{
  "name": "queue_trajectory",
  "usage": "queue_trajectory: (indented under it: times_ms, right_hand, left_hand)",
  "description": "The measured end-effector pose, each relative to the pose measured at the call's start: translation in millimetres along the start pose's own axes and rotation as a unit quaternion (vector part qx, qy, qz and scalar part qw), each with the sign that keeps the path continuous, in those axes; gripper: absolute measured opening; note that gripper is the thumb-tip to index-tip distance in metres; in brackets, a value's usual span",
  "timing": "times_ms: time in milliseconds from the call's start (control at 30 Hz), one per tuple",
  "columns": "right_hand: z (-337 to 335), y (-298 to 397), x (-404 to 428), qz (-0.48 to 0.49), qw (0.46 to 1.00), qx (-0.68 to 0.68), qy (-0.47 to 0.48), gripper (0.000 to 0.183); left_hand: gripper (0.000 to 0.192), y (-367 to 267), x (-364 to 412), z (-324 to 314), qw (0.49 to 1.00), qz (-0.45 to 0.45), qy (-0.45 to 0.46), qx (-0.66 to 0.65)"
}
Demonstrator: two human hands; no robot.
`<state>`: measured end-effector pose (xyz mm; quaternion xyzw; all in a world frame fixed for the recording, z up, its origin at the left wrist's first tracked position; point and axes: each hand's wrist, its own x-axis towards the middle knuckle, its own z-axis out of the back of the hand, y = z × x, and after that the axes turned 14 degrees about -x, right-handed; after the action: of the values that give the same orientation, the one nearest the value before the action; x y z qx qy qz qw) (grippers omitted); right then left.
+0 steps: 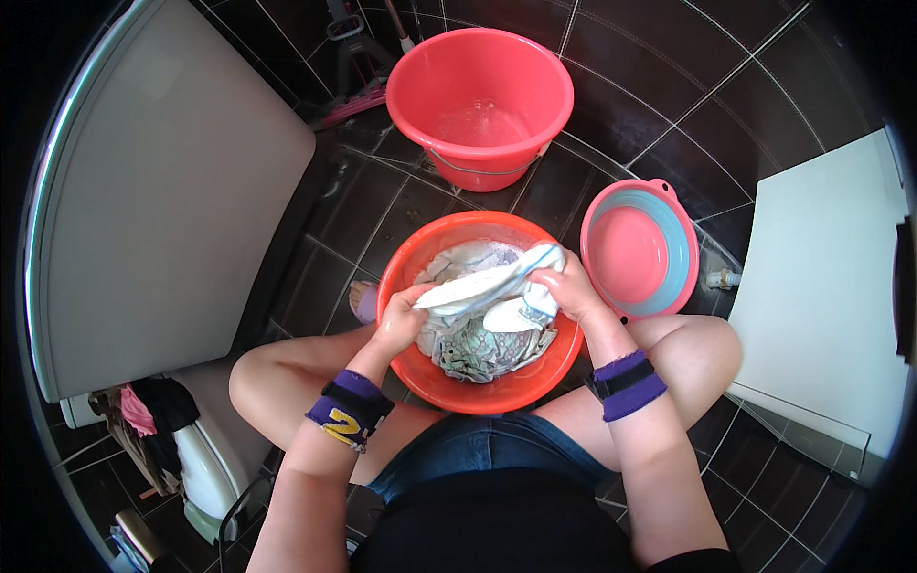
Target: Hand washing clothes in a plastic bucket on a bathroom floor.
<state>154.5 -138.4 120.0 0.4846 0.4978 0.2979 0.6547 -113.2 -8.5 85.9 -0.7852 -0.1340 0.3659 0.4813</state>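
Note:
A white cloth with blue edging (476,284) is stretched between my two hands, above an orange-red plastic basin (410,379). My left hand (402,315) grips its left end. At the right, my right hand (569,286) has its other end bunched in the fingers, and a white flap hangs below. Inside the basin lies a wet patterned greenish cloth (487,351), with more pale fabric and some suds (473,254) behind it. The basin stands on the floor between my bent legs.
A pink bucket (480,161) with a little water stands beyond the basin. A pink and blue collapsible basin (634,247) leans by the tiled wall. White cabinet-like units flank me (817,301). Clothes (154,422) lie on a white fixture at lower left; a pink-based mop (354,104) stands behind.

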Motion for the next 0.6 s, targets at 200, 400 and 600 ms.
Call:
queue_trajectory:
  times_ms: [200, 400, 600]
  right_hand:
    - [-50.9, -2.7, -8.5, 0.143, 0.979, -0.031, -0.141, 0.041]
    - [-129.4, 41.9, -68.7, 0.299, 0.869, -0.341, -0.196, 0.028]
    - [-110.2, 15.2, -44.8, 0.256, 0.856, -0.375, -0.247, 0.016]
  left_hand:
    - [0.056, -15.2, -9.5, -59.6, 0.927, 0.036, -0.087, -0.363]
    - [0.043, 51.1, 17.0, -60.8, 0.693, 0.013, 0.251, -0.676]
    - [0.042, 1.1, -7.1, -102.1, 0.893, 0.099, -0.228, -0.375]
